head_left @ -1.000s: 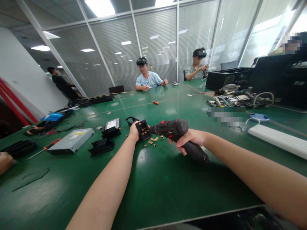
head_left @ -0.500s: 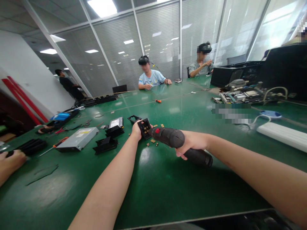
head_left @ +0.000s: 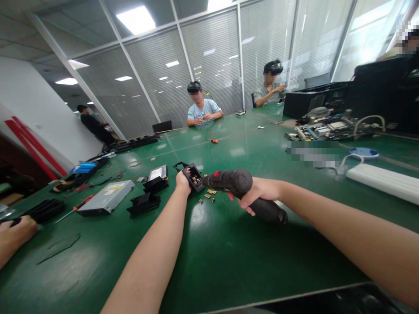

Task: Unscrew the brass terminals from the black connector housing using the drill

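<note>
My left hand (head_left: pixel 183 182) is closed around a small black plastic housing (head_left: pixel 198 185), tilted with its open side toward the drill. Several brass pieces (head_left: pixel 197 178) show inside it. Wrapped round the grip of a black cordless drill (head_left: pixel 231 180) with red accents, my right hand (head_left: pixel 257 194) keeps its nose close to the housing's right side. I cannot tell whether its tip touches. Loose brass terminals (head_left: pixel 207 196) lie on the green table just below the housing. Behind my left hand is a black frame-like part (head_left: pixel 179 166).
Black brackets (head_left: pixel 143 204), a hard drive (head_left: pixel 157 173), a silver disc drive (head_left: pixel 106 197) and a screwdriver (head_left: pixel 74 209) lie to the left. Another person's hand (head_left: pixel 20 231) is at the left edge. Circuit boards (head_left: pixel 330 126) and a white power strip (head_left: pixel 381 181) sit right.
The housing in my left hand has turned, and its inside now faces more upward. The drill has shifted slightly left and up. The person opposite has brought both hands together.
</note>
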Tool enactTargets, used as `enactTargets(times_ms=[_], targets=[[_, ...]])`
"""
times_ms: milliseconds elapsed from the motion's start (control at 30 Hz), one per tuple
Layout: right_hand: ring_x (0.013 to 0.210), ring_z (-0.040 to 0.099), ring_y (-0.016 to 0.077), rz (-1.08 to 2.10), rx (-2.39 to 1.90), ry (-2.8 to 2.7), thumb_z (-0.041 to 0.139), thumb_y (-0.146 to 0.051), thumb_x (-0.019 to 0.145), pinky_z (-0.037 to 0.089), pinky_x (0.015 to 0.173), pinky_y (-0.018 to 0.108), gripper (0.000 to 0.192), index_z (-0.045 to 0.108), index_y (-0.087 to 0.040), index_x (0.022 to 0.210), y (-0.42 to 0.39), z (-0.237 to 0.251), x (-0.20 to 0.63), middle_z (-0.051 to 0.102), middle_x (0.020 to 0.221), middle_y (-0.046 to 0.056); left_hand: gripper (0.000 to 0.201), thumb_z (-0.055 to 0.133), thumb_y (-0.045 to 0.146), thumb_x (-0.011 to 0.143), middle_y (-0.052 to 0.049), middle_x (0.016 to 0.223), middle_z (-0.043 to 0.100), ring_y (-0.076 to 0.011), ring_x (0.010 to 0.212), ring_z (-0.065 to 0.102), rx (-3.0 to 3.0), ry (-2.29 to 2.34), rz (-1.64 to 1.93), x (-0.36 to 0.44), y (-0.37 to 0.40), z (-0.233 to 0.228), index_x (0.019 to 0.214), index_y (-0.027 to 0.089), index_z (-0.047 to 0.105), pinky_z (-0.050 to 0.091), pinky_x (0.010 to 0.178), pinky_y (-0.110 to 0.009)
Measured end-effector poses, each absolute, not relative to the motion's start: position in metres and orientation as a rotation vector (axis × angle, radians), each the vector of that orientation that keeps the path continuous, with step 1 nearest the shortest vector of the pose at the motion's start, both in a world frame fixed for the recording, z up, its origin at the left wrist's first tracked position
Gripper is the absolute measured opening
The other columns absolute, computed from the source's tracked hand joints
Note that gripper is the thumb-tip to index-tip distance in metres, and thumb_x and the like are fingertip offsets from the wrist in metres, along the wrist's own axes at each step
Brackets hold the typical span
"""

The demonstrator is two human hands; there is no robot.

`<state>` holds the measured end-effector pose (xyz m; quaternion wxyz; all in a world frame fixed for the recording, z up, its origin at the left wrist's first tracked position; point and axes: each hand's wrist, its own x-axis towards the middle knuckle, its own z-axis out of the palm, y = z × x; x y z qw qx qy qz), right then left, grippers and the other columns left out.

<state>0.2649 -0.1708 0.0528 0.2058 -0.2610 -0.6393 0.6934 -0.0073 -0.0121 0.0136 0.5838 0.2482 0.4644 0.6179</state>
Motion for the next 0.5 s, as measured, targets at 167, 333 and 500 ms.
enactTargets(times_ms=[167,333,500], targets=[[0.049,0.068,0.0179,1.935,-0.671,-1.790,0.079,-0.025,0.070,0.055,0.052,0.028,0.039,0.059,-0.017,0.103,-0.164,0.047,0.267,0.073,0.059,-0.002,0.022,0.056,0.017,0.067,-0.008,0.069,0.070,-0.0278,0.066,0.072,0.632,1.080,1.372,-0.015,-0.014,0.018,0.086,0.018,0.066,0.063,0.069,-0.042],[0.049,0.068,0.0178,1.952,-0.650,-1.771,0.079,-0.025,0.071,0.055,0.052,0.028,0.040,0.060,-0.017,0.105,-0.161,0.042,0.271,0.073,0.059,-0.002,0.022,0.057,0.017,0.067,-0.007,0.069,0.069,-0.0276,0.065,0.072,0.605,1.040,1.375,-0.016,-0.011,0.015,0.087,0.018,0.066,0.064,0.070,-0.042],[0.050,0.068,0.0172,1.967,-0.646,-1.754,0.077,-0.031,0.071,0.054,0.053,0.027,0.043,0.060,-0.017,0.108,-0.156,0.038,0.275,0.072,0.060,-0.002,0.010,0.059,0.021,0.072,-0.004,0.063,0.064,-0.0233,0.053,0.064,0.564,1.066,1.436,-0.018,-0.007,0.014,0.080,0.020,0.064,0.061,0.062,-0.039]])
